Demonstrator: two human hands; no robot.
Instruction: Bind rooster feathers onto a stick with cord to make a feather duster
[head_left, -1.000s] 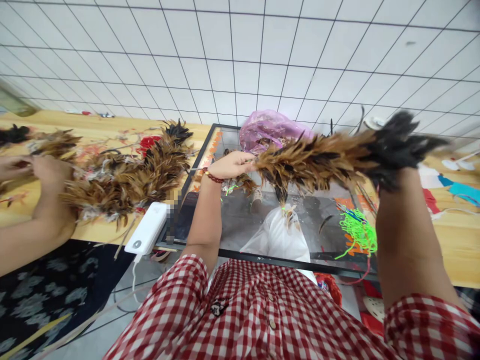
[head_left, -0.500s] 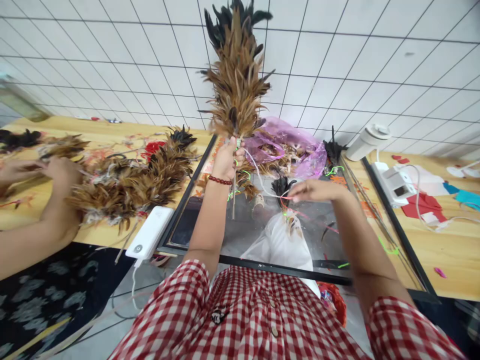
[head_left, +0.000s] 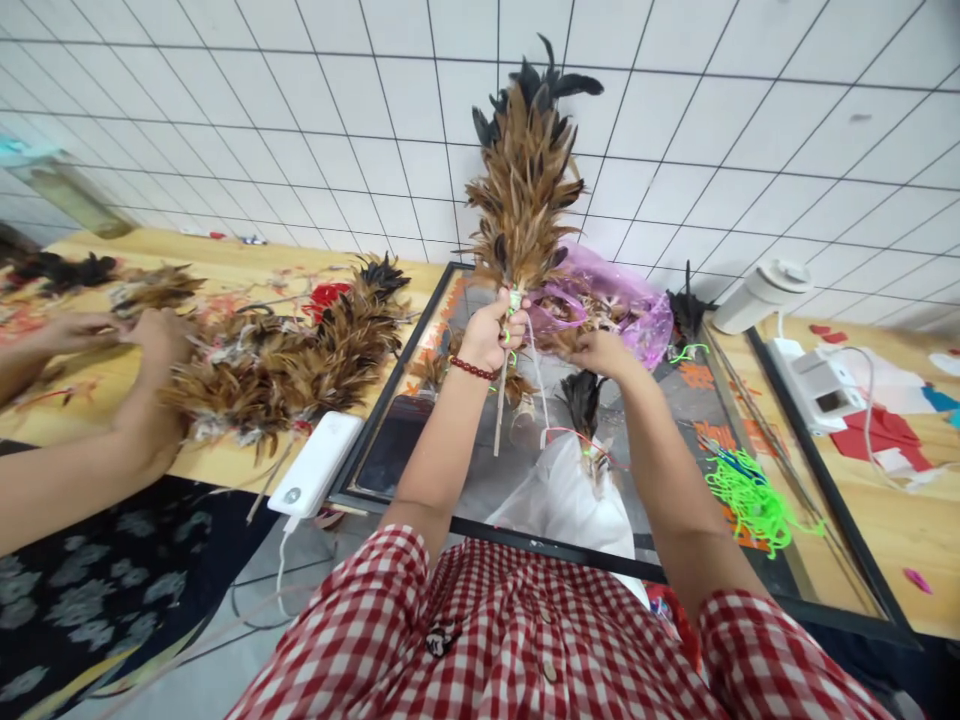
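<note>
My left hand (head_left: 495, 330) is wrapped round the thin stick of a feather duster (head_left: 529, 190), just below its brown feathers. The duster stands nearly upright, with black feathers at its tip. White string (head_left: 536, 370) hangs from the binding, its lower end joined to a pinkish-red thread. At the front edge of the purple plastic bag (head_left: 652, 315), my right hand (head_left: 604, 355) has its fingers bent together among loose brown feathers; what they pinch, if anything, is hidden. Below it, a bunch of black feathers (head_left: 583, 400) stands in a white bag (head_left: 581, 490).
A black-framed glass panel (head_left: 420, 505) lies under the work. Green ties (head_left: 750, 495) and thin sticks lie at right, near a white tumbler (head_left: 765, 295) and a charger (head_left: 817, 385). To the left are a finished-looking duster (head_left: 300, 360), a power bank (head_left: 315, 465) and a co-worker's hands (head_left: 150, 335).
My right hand has let go of the string and moved up to the purple bag. The string now hangs loose. The view has shifted, and the green ties at right have come into sight.
</note>
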